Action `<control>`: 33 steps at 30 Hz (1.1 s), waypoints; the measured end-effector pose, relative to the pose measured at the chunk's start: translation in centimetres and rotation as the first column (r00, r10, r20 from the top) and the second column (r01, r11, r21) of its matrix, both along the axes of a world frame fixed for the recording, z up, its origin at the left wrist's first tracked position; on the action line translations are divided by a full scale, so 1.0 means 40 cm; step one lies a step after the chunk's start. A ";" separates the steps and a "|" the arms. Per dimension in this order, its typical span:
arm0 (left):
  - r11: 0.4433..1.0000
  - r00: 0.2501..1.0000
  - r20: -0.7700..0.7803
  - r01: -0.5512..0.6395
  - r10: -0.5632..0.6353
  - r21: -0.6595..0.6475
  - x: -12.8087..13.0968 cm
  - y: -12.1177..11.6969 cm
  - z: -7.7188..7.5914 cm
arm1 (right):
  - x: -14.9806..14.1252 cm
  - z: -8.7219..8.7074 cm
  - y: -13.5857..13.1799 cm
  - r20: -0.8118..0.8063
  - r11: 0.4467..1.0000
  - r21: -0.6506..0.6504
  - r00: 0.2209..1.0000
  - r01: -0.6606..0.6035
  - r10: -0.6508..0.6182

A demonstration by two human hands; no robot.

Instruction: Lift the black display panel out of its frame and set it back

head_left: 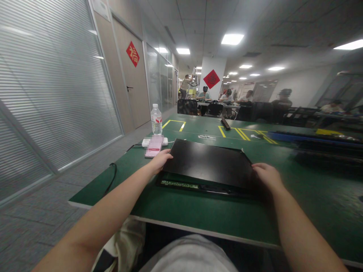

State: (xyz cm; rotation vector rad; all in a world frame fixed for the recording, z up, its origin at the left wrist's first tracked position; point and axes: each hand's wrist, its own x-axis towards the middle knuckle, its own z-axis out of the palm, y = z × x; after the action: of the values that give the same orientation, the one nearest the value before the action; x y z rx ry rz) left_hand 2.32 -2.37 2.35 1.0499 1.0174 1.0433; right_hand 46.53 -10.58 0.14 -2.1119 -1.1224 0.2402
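The left hand is closed on the left edge of a flat black screen panel, its thumb laid over the upper face near the rim. The right hand grips the opposite edge, thumb and fingertips at the rim; how far its other fingers reach beneath cannot be told. The panel thus lies directly between the two grips, spanning the whole gap, its broad dark face turned up and sloping toward the person.

Just on the person's side of the panel, below the line between the hands, a black frame shows along its lower strip, with a narrow green circuit board set into the part nearer the left grip. The rest of the frame is mostly hidden under the panel. Both rest above the green tabletop.

Just beyond the left hand lies a pink-screened phone, with a white power strip beside it and a clear water bottle standing farther past. A black cable lies to the left of that grip. Well beyond the panel, between the two hands' lines, sits a dark slotted strip. Past the right hand, a blurred blue tray stretches away to the right.
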 end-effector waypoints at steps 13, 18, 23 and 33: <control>0.999 0.999 -0.028 0.037 -0.036 0.014 -0.002 0.004 -0.011 | 0.017 -0.016 0.011 0.042 1.000 0.005 0.999 -0.007 0.007; 0.999 0.999 -0.025 0.037 -0.037 0.020 -0.004 0.006 -0.016 | 0.012 -0.007 0.006 0.045 1.000 -0.026 0.999 0.008 -0.007; 0.999 1.000 0.026 0.015 -0.016 0.041 -0.002 0.004 -0.013 | 0.011 -0.005 0.004 0.034 1.000 -0.028 0.999 0.000 0.001; 0.998 0.994 0.111 0.011 -0.017 0.056 -0.004 0.004 -0.004 | 0.009 -0.001 0.004 0.020 1.000 -0.030 1.000 0.004 -0.003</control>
State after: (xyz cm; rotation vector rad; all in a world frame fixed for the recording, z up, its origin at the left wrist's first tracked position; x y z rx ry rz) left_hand 2.14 -2.19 2.20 1.0307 0.8945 1.1115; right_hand 46.89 -10.41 0.10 -2.1470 -1.1335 0.2359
